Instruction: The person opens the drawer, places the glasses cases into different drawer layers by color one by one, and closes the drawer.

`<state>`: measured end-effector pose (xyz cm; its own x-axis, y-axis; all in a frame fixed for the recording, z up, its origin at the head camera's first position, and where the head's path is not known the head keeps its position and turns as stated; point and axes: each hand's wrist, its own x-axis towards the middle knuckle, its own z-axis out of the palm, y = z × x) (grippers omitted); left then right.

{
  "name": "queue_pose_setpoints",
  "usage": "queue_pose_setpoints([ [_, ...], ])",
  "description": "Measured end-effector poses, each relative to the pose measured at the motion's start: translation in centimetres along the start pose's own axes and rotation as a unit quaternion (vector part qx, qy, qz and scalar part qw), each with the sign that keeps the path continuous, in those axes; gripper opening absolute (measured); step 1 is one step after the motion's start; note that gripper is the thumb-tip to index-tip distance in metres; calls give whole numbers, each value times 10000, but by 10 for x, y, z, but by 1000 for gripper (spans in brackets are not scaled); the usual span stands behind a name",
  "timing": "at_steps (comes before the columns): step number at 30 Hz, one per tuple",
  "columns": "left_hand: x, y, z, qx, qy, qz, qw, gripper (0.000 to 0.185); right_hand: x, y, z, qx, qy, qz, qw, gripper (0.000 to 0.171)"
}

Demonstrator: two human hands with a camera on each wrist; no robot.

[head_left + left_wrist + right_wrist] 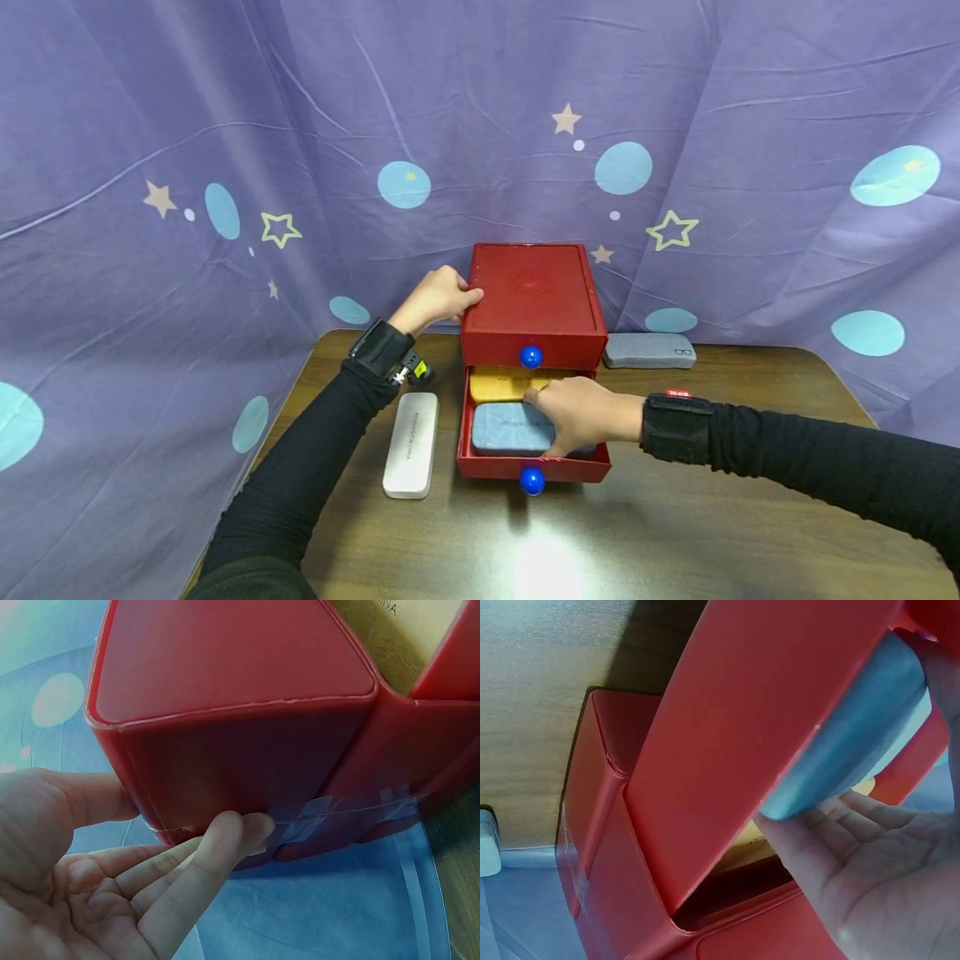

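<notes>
A red two-drawer box (pixel 531 296) stands mid-table, its upper drawer closed behind a blue knob (pixel 530 357). The lower drawer (pixel 532 468) is pulled out and holds a yellow case (pixel 501 383) at the back and a blue case (pixel 506 427) in front. My right hand (pixel 577 412) reaches into the drawer and grips the blue case (pixel 855 727) between thumb and fingers (pixel 832 825). My left hand (pixel 437 297) rests against the box's left rear corner. The left wrist view shows its straight fingers (pixel 202 855) touching the box (pixel 240 735) near its lower edge.
A white case (pixel 411 444) lies on the wooden table (pixel 675 533) left of the drawer. A grey case (pixel 649 350) lies to the right behind the box. Purple cloth with stars and dots (pixel 225 125) hangs close behind and to both sides.
</notes>
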<state>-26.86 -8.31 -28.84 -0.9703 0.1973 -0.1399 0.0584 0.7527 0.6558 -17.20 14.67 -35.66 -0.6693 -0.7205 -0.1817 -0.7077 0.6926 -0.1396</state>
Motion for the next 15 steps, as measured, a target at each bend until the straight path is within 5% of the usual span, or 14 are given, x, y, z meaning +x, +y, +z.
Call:
queue_pose_setpoints([
  [15, 3, -1, 0, 11, 22, 29, 10000, 35, 2, 3, 9, -126, 162, -309, 9993, 54],
])
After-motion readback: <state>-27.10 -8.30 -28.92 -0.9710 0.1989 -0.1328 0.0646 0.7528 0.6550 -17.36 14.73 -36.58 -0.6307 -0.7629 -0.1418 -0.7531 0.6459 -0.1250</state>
